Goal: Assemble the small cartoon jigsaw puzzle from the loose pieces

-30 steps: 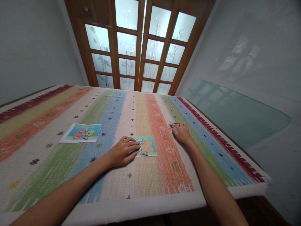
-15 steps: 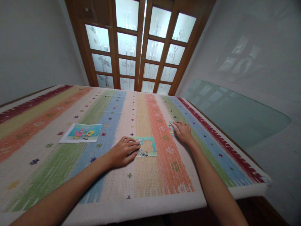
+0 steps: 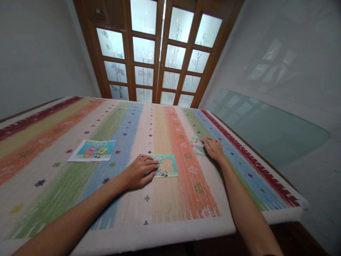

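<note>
Head view: one part-built puzzle mid-table, one reference picture far left, one loose-piece pile. Left hand lies flat, fingers resting on the puzzle's edge; right hand, fingers spread, touches the pile.

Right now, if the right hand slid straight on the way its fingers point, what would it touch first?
The right hand points left and away, at the loose puzzle pieces by its fingertips; it would likely meet those first.
</note>
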`<state>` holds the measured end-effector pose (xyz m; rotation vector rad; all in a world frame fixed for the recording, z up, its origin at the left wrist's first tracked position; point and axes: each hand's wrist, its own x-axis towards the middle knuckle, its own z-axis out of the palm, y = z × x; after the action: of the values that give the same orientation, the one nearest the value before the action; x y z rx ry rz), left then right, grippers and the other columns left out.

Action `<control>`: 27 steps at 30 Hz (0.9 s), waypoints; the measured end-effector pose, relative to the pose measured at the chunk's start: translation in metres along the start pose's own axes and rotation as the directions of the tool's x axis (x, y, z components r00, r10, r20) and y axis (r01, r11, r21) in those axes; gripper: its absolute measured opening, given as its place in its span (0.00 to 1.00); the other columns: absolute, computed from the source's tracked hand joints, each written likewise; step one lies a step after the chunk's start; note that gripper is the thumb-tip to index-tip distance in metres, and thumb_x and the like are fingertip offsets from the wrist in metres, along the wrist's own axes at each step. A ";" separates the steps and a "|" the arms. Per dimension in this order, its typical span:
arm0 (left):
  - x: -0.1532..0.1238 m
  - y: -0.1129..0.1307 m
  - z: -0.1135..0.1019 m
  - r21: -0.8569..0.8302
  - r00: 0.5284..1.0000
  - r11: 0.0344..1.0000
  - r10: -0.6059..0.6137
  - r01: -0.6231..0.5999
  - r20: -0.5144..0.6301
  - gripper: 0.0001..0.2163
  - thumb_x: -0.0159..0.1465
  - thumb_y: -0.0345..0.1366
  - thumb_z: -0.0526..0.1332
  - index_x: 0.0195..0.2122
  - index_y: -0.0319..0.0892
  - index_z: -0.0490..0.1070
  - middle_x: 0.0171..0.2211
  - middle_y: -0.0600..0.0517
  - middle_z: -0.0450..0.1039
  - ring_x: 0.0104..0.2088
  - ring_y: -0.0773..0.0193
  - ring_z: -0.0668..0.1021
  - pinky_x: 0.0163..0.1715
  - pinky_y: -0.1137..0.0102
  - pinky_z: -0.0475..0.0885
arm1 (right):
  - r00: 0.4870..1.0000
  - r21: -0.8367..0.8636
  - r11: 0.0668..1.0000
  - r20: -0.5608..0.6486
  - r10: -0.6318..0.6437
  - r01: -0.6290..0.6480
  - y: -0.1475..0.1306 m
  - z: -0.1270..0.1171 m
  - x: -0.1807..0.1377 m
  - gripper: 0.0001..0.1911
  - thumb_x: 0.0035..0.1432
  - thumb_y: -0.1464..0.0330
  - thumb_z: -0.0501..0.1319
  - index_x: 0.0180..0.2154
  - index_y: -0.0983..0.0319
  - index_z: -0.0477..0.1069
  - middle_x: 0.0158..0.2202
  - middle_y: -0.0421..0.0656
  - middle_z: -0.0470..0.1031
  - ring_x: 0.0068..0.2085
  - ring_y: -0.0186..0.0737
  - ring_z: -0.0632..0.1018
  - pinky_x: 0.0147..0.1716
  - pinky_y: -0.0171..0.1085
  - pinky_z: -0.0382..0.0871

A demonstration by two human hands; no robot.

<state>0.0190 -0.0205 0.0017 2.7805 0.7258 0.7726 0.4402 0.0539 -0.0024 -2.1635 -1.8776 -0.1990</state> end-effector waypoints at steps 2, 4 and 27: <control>0.000 0.000 0.000 0.001 1.000 1.000 -0.002 0.002 0.001 0.14 0.71 0.35 0.57 0.54 0.46 0.77 0.54 0.47 0.79 0.54 0.52 0.77 0.54 0.55 0.66 | 1.000 -0.002 1.000 0.007 0.022 -0.022 0.005 0.000 0.001 0.26 0.68 0.66 0.48 0.58 0.54 0.77 0.62 0.49 0.72 0.58 0.58 0.69 0.54 0.59 0.66; 0.000 0.000 0.000 0.004 1.000 1.000 -0.002 0.002 -0.002 0.14 0.71 0.35 0.57 0.54 0.46 0.77 0.54 0.47 0.79 0.53 0.52 0.77 0.54 0.55 0.66 | 0.999 -0.003 0.999 0.014 0.037 -0.037 0.008 0.000 0.001 0.24 0.67 0.65 0.48 0.54 0.52 0.80 0.60 0.48 0.74 0.57 0.59 0.69 0.54 0.60 0.66; -0.001 0.000 0.001 0.045 1.000 0.999 0.013 -0.013 0.005 0.13 0.72 0.35 0.56 0.53 0.44 0.76 0.55 0.46 0.79 0.54 0.52 0.77 0.54 0.54 0.67 | 0.980 0.041 0.980 0.052 0.191 -0.193 0.040 -0.018 -0.002 0.24 0.62 0.73 0.50 0.47 0.59 0.84 0.54 0.54 0.76 0.56 0.60 0.72 0.54 0.56 0.66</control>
<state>0.0186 -0.0207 0.0002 2.8293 0.7341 0.7617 0.4804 0.0423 0.0099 -2.3196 -1.6659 -0.0649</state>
